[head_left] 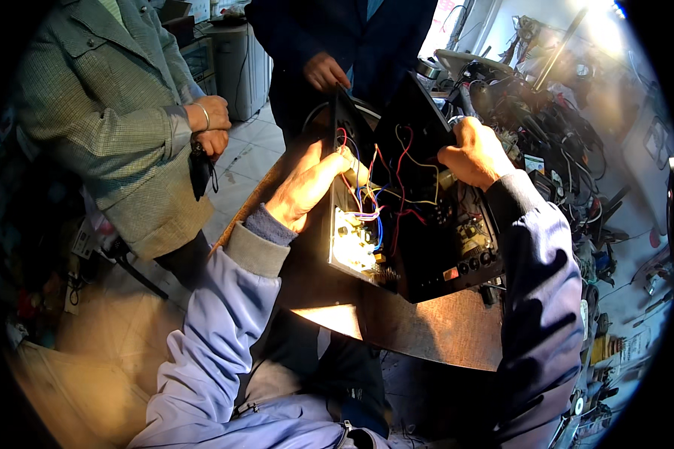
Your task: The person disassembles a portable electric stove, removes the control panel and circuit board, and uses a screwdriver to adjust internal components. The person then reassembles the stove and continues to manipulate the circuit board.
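Note:
An opened black electronic housing (419, 247) stands in two parts over a wooden table (442, 337), with loose red, blue and yellow wires (374, 202) strung between them. The left part is an upright panel with a brightly lit circuit board (352, 238) near its bottom; more boards sit low in the right part. My left hand (307, 183) grips the upright left panel, its fingertips partly hidden by the panel and wires. My right hand (472, 150) is closed on the upper edge of the housing's right part.
A person in a checked jacket (105, 127) stands at the left, holding a dark object (202, 168). Another in dark clothing (356, 41) stands behind the housing, a hand (326, 71) near its top. Tangled cables and parts (524, 120) crowd the right; floor tiles (240, 157) show between.

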{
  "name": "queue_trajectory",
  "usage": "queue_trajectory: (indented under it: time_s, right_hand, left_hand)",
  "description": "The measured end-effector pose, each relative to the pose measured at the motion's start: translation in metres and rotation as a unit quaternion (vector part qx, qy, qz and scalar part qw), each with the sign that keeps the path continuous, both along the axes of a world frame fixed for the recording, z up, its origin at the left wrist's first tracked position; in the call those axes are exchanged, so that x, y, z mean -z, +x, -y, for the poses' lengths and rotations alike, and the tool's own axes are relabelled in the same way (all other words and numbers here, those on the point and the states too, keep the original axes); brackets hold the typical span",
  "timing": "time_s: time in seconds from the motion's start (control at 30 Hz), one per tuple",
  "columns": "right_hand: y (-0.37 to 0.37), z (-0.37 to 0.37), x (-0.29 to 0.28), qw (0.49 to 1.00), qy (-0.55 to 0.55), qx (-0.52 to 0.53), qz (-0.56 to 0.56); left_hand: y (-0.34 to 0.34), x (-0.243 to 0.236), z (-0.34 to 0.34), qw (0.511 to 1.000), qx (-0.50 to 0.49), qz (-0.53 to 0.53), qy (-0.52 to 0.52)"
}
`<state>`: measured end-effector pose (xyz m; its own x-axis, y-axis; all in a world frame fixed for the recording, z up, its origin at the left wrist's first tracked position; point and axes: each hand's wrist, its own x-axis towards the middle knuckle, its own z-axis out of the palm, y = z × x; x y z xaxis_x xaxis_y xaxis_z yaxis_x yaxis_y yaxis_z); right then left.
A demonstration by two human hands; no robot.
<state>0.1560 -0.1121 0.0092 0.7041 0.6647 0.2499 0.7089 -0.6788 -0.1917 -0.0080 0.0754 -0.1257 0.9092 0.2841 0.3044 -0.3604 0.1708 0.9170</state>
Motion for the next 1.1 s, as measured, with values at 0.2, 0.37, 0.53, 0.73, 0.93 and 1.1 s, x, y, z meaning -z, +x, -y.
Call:
queue_trajectory:
  time_s: [0.2,0.37,0.53,0.73,0.93,1.1]
  right_hand:
    - [-0.031,0.023,-0.008,0.988,-0.015,-0.051,0.143]
    - [-0.04,0.013,-0.002,0.969,-0.001,-0.104,0.223]
    - [-0.037,0.018,0.0,0.961,0.007,-0.113,0.25]
    - [-0.026,0.003,0.0,0.944,0.012,-0.183,0.274]
    - [-0.046,0.016,0.004,0.899,0.038,-0.261,0.349]
    - [-0.072,0.017,0.012,0.909,0.032,-0.221,0.352]
  left_hand:
    - [0.003,0.009,0.024,0.992,-0.064,-0.075,-0.083]
    - [-0.004,0.016,0.017,0.992,-0.101,-0.051,-0.059]
    - [0.0,0.023,0.031,0.991,-0.106,-0.054,-0.053]
    - [0.001,0.05,0.034,0.989,-0.149,-0.012,-0.012]
    - [0.0,0.067,0.03,0.996,-0.081,0.027,-0.006]
    - [-0.019,0.037,0.014,0.989,-0.025,-0.126,0.075]
